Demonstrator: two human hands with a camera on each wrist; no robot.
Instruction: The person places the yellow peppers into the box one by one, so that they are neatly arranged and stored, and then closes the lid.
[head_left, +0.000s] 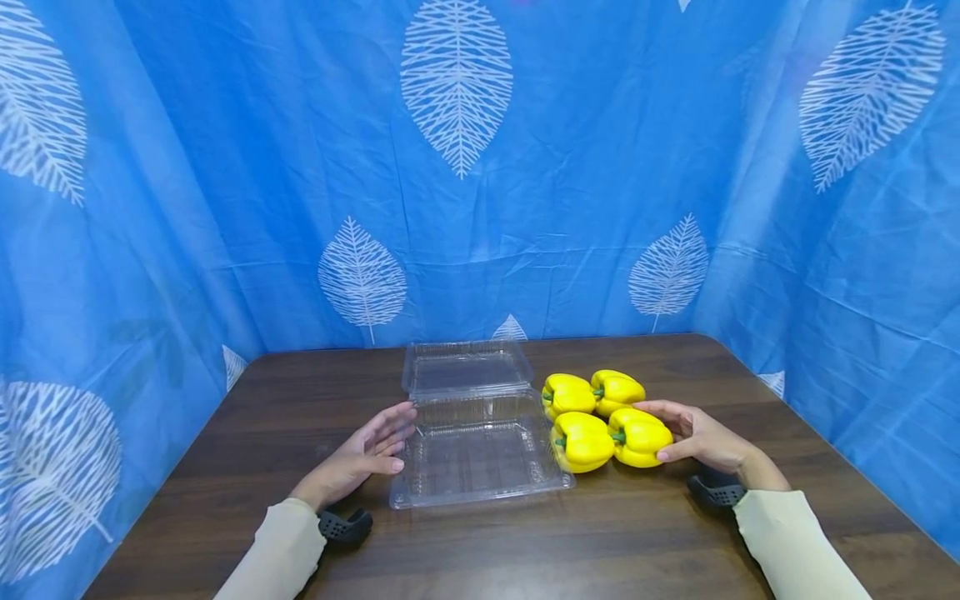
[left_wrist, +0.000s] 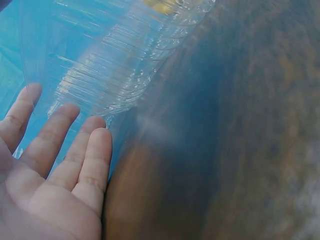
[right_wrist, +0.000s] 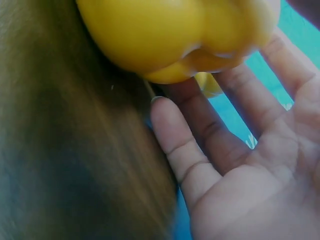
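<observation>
A clear plastic clamshell container point(head_left: 480, 454) lies open and empty mid-table, its lid point(head_left: 465, 367) folded back. Several yellow bell peppers sit just right of it. My left hand point(head_left: 378, 446) lies flat on the table with straight fingers against the container's left edge; the left wrist view shows the fingers point(left_wrist: 75, 150) beside the ribbed plastic wall point(left_wrist: 110, 55). My right hand point(head_left: 693, 435) is open beside the front right pepper point(head_left: 641, 437), fingers over its top and thumb low at its side. In the right wrist view that pepper point(right_wrist: 165, 35) rests near the relaxed fingers point(right_wrist: 200, 125).
The dark wooden table point(head_left: 600, 542) is walled on three sides by a blue curtain with white leaves point(head_left: 457, 167). The other peppers point(head_left: 583, 442) point(head_left: 567, 393) point(head_left: 618, 389) crowd between my right hand and the container. Black wrist mounts point(head_left: 345, 527) point(head_left: 716, 490) rest on the table.
</observation>
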